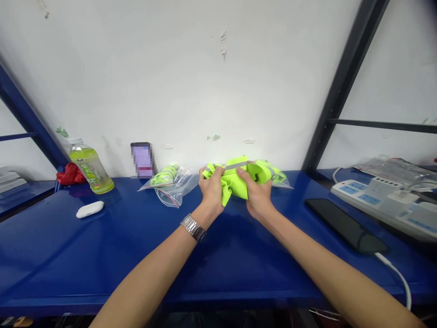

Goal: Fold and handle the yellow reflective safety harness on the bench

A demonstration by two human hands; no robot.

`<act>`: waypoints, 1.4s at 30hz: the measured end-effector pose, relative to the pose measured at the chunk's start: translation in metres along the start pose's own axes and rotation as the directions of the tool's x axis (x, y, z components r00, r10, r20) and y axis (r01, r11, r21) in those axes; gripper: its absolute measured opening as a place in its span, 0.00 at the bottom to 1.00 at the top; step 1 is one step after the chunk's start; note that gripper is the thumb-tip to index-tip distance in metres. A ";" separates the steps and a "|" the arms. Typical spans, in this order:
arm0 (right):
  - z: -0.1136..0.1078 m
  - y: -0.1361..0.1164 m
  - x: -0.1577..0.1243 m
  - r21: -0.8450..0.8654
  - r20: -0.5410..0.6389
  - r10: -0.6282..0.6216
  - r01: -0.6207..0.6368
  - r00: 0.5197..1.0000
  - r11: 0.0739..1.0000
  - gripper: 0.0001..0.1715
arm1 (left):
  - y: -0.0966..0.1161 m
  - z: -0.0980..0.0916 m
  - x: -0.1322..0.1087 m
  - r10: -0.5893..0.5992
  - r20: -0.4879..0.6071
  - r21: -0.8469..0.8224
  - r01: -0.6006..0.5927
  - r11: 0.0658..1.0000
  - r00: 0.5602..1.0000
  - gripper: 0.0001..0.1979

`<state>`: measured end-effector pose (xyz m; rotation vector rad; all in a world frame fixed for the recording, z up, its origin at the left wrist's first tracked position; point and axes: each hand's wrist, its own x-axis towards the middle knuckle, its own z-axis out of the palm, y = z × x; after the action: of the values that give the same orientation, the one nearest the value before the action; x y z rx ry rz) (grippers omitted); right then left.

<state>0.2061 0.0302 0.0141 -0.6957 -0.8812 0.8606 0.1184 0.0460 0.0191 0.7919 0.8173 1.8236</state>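
Between both hands, raised over the blue table, is a bunched neon-yellow reflective vest (238, 182) with grey stripes. My left hand (211, 189) grips its crumpled left end, thumb on top. Folded layers on the right side are pinched by my right hand (256, 193), its thumb pressed on the front. Left of my hands lies a clear zip bag (175, 189) with a rolled yellow reflective bundle (165, 175) at its left end. Another yellow bundle in clear plastic (279, 176) shows partly behind my right hand.
On the blue table (136, 259) stand a drink bottle (90, 168) and a propped phone (142, 159); a white earphone case (90, 209) lies at left. A black phone (344, 224) with a white cable and a power strip (382, 198) are at right. A white wall rises behind.
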 end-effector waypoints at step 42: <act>-0.037 -0.067 0.057 -0.662 0.745 0.168 0.686 0.645 0.303 0.16 | 0.107 0.010 0.043 -0.163 0.922 0.209 -0.808 -0.551 0.350 0.10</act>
<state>0.2818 0.0405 0.0715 -1.1550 -2.2986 0.1003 0.0593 0.0535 0.1185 3.4606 1.4600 0.4985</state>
